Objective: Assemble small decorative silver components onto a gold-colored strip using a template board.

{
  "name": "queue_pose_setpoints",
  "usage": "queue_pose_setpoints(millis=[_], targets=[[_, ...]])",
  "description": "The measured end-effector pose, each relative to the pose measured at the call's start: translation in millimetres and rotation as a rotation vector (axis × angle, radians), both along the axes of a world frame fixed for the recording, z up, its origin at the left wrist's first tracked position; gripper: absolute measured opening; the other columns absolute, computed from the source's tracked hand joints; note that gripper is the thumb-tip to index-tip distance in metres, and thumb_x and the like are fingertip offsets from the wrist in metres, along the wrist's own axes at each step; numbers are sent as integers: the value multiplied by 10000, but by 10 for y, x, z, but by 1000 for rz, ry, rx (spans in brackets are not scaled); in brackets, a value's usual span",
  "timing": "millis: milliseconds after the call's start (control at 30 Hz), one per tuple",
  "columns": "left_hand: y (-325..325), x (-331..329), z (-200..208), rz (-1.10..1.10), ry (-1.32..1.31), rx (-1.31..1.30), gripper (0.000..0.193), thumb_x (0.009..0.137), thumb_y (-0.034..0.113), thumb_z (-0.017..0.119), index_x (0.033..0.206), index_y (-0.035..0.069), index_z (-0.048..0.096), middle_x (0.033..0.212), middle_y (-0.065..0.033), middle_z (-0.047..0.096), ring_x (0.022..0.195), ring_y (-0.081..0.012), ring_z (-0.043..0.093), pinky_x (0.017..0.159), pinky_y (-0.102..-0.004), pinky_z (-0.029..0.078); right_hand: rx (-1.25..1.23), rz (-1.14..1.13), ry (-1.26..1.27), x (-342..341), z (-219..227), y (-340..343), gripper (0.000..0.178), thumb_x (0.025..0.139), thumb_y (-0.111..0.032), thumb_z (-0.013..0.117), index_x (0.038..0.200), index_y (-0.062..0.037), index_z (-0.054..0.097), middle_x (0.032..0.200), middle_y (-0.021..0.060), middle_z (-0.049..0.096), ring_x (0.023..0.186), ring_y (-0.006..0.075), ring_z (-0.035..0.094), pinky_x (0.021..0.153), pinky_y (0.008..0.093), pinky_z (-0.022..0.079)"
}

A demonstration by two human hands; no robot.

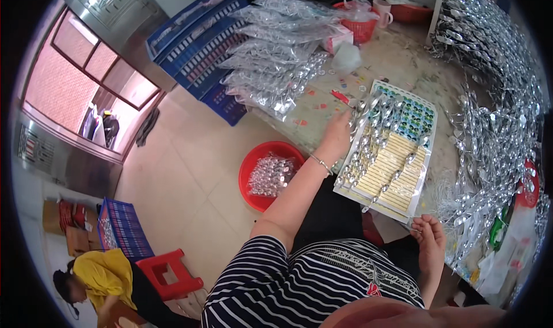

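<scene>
A white-edged board (429,155) lies tilted on the near part of the table, with rows of cream strips (385,167) across its lower part. Round blue-green stickers (416,116) cover its upper right. Shiny silver twisted ornaments (364,149) rest along its left side and in a line over the strips. My left hand (337,135) is at the board's left edge, its fingers closed by the ornaments; what they grip is hidden. Just beyond it is a small red item (340,96). At the board's near right corner my right hand (430,236) is pinched on something too small to name.
Bagged silver ornaments (276,51) are stacked at the far left of the table, beside blue crates (196,46). A dense mass of silver strands (489,69) fills the right side. On the floor stand a red basin (245,178) and a red stool (167,273), near a person in yellow (106,276).
</scene>
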State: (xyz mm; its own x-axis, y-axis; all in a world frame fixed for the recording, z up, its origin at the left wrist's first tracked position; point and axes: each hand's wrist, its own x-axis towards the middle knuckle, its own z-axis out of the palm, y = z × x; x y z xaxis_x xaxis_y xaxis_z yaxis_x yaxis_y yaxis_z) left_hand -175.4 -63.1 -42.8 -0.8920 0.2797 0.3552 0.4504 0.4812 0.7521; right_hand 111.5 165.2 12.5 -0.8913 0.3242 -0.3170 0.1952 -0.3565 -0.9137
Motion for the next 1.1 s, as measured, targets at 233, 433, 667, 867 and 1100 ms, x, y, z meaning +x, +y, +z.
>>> queue_pose_setpoints(millis=[233,433,667,867,1100], targets=[[75,33,-96,26,-9,-17,323,886,58,456,1187,-29,533,1195,-250,535,1151,-356,495,992,-384,371,96,14,-66,-59,11,-38,240,938,-137,505,1133,2,518,1036,118,620,939,168,605,834,290,479],[442,453,354,-51,-121,181,269,931,76,459,1153,-10,584,1120,-122,614,1054,-191,560,936,-297,412,185,-36,-34,-103,73,138,230,936,-145,502,1091,15,560,1015,90,639,956,146,591,858,276,457],[1066,1613,428,-590,-208,274,186,893,-8,481,1013,-16,623,952,-87,628,839,-153,585,774,-266,472,329,-155,25,94,144,572,226,945,-131,486,1108,8,558,1015,73,636,940,130,592,840,267,459],[844,1777,232,-756,-550,258,185,906,-33,466,991,-18,630,984,-85,602,767,-110,575,650,-214,457,450,-232,-27,146,105,940,241,942,-160,494,1114,-9,568,1008,49,639,940,112,584,818,260,455],[539,1845,230,-675,-619,185,189,900,-39,464,995,-26,627,956,-74,591,740,-96,559,615,-197,434,1430,-295,25,-486,-103,1934,233,850,-105,578,1073,-47,611,1087,130,601,1011,270,562,862,341,452]])
